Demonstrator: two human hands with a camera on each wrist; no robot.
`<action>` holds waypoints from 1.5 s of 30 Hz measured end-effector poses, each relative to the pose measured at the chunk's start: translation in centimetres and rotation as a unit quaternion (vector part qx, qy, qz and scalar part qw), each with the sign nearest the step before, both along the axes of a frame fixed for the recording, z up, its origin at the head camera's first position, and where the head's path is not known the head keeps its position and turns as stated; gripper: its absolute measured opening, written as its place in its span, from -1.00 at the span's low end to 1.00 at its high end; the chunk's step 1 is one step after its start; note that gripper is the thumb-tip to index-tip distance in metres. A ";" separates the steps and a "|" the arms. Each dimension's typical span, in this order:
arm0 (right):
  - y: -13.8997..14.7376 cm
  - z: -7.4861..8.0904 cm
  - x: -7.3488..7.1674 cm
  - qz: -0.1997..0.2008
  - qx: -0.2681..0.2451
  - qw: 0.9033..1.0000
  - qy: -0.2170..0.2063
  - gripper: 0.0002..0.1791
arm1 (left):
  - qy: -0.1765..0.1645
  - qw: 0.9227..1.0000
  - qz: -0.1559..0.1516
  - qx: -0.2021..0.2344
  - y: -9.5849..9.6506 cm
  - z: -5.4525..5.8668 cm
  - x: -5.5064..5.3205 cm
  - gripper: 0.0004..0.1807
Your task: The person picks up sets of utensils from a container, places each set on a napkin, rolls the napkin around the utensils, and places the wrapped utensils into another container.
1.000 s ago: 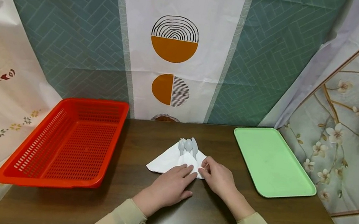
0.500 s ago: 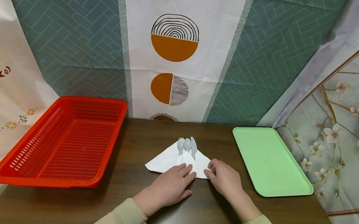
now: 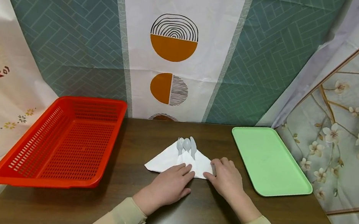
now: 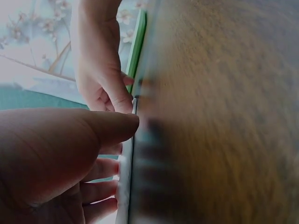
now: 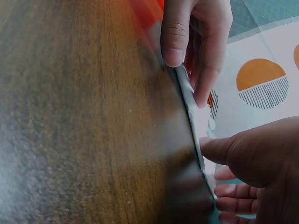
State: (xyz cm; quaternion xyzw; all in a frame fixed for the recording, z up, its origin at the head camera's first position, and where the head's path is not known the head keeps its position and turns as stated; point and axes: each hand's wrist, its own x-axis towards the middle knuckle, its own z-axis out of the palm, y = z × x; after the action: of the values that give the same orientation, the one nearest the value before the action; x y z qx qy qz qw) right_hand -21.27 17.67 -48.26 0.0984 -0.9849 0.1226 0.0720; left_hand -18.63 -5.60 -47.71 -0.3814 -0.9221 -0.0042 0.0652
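Three pieces of cutlery, fork, spoon and knife, seen side by side in a folded white napkin; only their upper ends are exposed, the lower ends covered by the front layer. Napkin laid mid-tabletop, between left and right edges, nearer the far edge.

Left hand: rested on the napkin's near edge, fingers extended, thumb spread; part of that edge is hidden beneath it. Right hand: set at the napkin's right corner, thumb and forefinger apart, corner partly covered. Whether the corner is pinched cannot be told.

Red basket placed at the tabletop's left edge, part of which is masked by it. Green tray laid by the far right corner. Near edge of tabletop cut off. In both wrist views the napkin is seen edge-on; the cutlery cannot be made out.
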 end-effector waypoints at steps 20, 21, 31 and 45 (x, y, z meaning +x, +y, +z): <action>-0.3 0.7 -0.7 -0.017 -0.013 0.998 -0.054 -0.58 | 0.010 1.000 -0.003 0.006 -0.3 -0.1 -0.1 -0.45; -0.3 0.7 -0.7 -0.015 -0.013 0.998 -0.061 -0.60 | 0.009 1.000 -0.002 0.006 -0.3 -0.1 -0.1 -0.44; 0.0 0.0 -0.7 -0.011 -0.079 0.995 -0.061 -0.76 | 0.005 1.000 -0.001 0.000 -0.2 -0.1 -0.1 -0.44; -0.2 -0.1 -0.5 0.010 -0.155 0.985 -0.069 -0.66 | -0.001 1.000 0.002 0.008 -0.2 -0.1 -0.1 -0.45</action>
State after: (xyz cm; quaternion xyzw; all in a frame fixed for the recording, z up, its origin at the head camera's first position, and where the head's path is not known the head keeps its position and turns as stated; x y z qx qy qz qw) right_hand -21.78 17.45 -48.34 0.0869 -0.9557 0.2807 0.0168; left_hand -18.70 -5.83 -47.76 -0.3786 -0.9231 -0.0123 0.0671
